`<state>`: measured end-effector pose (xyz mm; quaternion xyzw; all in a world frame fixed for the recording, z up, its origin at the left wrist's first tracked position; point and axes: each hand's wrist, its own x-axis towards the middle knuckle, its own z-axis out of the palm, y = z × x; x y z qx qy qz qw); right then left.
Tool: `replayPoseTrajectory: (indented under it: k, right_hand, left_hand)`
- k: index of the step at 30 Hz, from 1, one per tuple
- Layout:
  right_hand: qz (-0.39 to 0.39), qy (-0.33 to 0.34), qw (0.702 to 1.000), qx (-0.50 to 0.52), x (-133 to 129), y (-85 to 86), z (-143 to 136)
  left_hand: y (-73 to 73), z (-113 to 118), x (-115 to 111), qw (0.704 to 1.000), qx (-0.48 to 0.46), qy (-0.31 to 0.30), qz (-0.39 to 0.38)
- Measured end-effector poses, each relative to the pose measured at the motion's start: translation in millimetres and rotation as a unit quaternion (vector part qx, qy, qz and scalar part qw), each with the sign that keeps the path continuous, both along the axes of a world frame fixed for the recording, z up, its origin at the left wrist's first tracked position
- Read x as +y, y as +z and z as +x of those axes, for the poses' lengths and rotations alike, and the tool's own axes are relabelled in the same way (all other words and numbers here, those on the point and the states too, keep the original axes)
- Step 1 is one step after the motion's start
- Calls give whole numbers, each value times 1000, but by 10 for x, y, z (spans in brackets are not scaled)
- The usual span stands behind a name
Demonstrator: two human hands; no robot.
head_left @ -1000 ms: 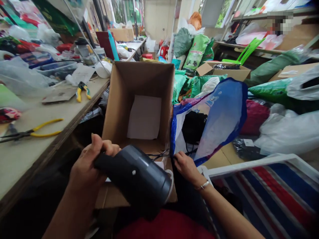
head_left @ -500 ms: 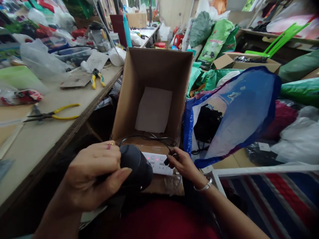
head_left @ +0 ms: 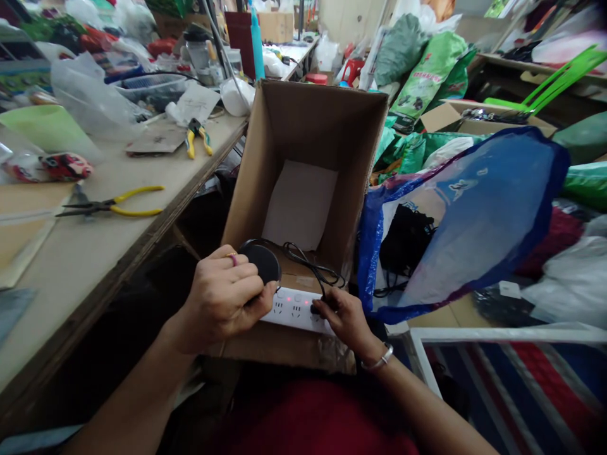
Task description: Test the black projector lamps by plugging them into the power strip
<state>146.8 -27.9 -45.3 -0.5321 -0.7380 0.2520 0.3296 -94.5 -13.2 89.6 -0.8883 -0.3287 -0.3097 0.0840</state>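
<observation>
My left hand (head_left: 230, 300) is closed around a black device with a round end (head_left: 263, 260); the fingers hide much of its body. A thin black cord (head_left: 303, 256) runs in loops from beside the device across the box opening to my right hand (head_left: 346, 316). Pinched in the right fingers is a black plug (head_left: 314, 308), at the right-hand socket of a white power strip (head_left: 284, 311). How deep the plug sits cannot be made out. Small red lights glow on the strip, which lies on the near flap of an open cardboard box (head_left: 244, 183).
A sheet of cardboard (head_left: 300, 202) lies inside the box. On the bench (head_left: 190, 196) at left are yellow-handled long-nose pliers (head_left: 114, 203) and yellow-green pliers (head_left: 196, 138). A blue-edged bag (head_left: 474, 208) with black items stands at right, beside a white frame (head_left: 502, 335).
The black device has swung away from me and now shows its round end. My right hand has brought the plug down to the strip's right-hand socket. The view has shifted slightly.
</observation>
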Motion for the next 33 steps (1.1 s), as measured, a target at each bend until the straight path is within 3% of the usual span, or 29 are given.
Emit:
replayPoseTrajectory:
  k: [8, 14, 17, 20, 22, 24, 27, 30, 33]
  right_hand:
    - [31, 30, 998, -44, -215, -115, -39]
    - [81, 9, 996, -39, -311, -328, -102]
    - [92, 4, 996, -5, -306, -445, -142]
    - [95, 1, 995, 25, -269, -522, -174]
    - [101, 10, 994, 26, -242, -532, -191]
    - [91, 22, 995, 22, -224, -526, -207]
    - [45, 32, 998, 28, -234, -535, -229]
    - [9, 28, 999, 40, -288, -536, -213]
    - [-37, 5, 999, 38, -314, -372, -117]
  left_hand:
    - [-174, 60, 70, 998, -22, 30, 42]
    - [-215, 141, 155, 996, -64, -8, 60]
    - [-138, 172, 197, 985, -170, -18, 4]
    - [-69, 156, 248, 954, -280, 30, -102]
    - [-65, 113, 307, 942, -298, 62, -140]
    - [-106, 61, 386, 960, -245, 56, -125]
    - [-228, 11, 495, 997, -72, 2, -23]
    - [-351, 22, 525, 996, 39, -12, 79]
    - [-439, 63, 470, 992, 45, 5, 122]
